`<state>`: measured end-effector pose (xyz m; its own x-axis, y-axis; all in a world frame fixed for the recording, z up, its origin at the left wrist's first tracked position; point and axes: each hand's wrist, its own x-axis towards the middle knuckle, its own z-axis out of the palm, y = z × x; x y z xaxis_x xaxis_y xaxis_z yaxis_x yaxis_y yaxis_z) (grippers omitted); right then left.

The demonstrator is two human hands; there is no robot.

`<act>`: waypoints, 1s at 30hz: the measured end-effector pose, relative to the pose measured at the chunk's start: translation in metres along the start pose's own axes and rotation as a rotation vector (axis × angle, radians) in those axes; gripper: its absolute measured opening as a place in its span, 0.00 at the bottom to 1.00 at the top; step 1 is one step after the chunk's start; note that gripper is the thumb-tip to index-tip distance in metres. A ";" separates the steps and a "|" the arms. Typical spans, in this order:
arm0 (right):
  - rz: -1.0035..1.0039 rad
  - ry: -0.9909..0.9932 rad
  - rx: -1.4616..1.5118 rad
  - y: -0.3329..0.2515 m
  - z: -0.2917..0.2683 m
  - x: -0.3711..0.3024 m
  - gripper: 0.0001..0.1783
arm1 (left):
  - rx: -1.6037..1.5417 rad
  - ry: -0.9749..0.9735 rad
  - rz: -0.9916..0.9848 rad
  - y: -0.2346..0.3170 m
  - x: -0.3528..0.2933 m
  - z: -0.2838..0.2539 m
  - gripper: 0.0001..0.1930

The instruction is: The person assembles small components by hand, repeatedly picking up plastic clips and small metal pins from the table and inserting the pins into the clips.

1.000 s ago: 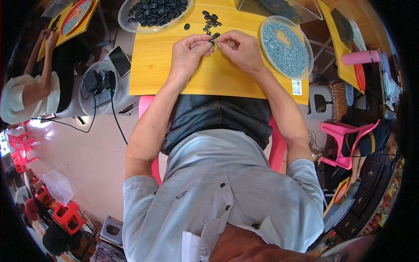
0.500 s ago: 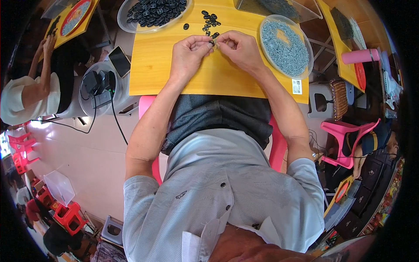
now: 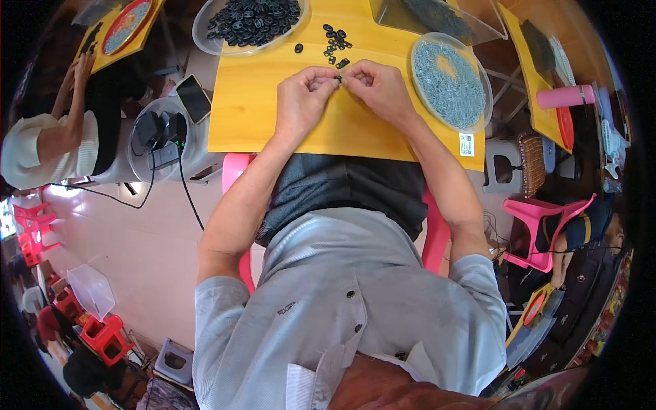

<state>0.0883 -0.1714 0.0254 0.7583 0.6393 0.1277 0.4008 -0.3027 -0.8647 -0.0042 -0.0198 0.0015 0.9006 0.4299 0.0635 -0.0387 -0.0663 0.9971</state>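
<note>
Over the yellow tabletop (image 3: pixel 249 123) my two hands meet, fingertips almost touching. My left hand (image 3: pixel 298 101) is closed in a pinch on a small black plastic piece (image 3: pixel 337 79). Beside it, my right hand (image 3: pixel 380 90) pinches thumb against fingers at the same piece; whatever sits between those fingertips is too small to make out. Just beyond the fingers lies a loose cluster of black plastic pieces (image 3: pixel 335 46), and one single black oval piece (image 3: pixel 298 48) lies apart to its left.
A clear round tub of black oval pieces (image 3: pixel 254 22) stands far left. To the right is a round tub of silvery screws (image 3: pixel 451 89), with a clear bin (image 3: pixel 437 20) behind it. A phone (image 3: pixel 193 99) and chargers lie left of the table. Another person (image 3: pixel 51 147) works far left.
The view has shifted slightly, so the table and tubs sit lower in the picture. Both hands stay together, pinching at the small black piece, with only slight finger movement.
</note>
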 end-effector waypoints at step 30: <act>-0.749 -0.089 -0.786 -0.004 0.042 0.095 0.06 | -0.650 0.425 0.000 0.001 0.025 -0.030 0.09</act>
<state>0.1373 -0.0793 0.0202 0.1570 0.8892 0.4297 0.9865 -0.1617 -0.0260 0.0051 0.0174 0.0049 0.6627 0.7468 -0.0562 -0.4028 0.4187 0.8139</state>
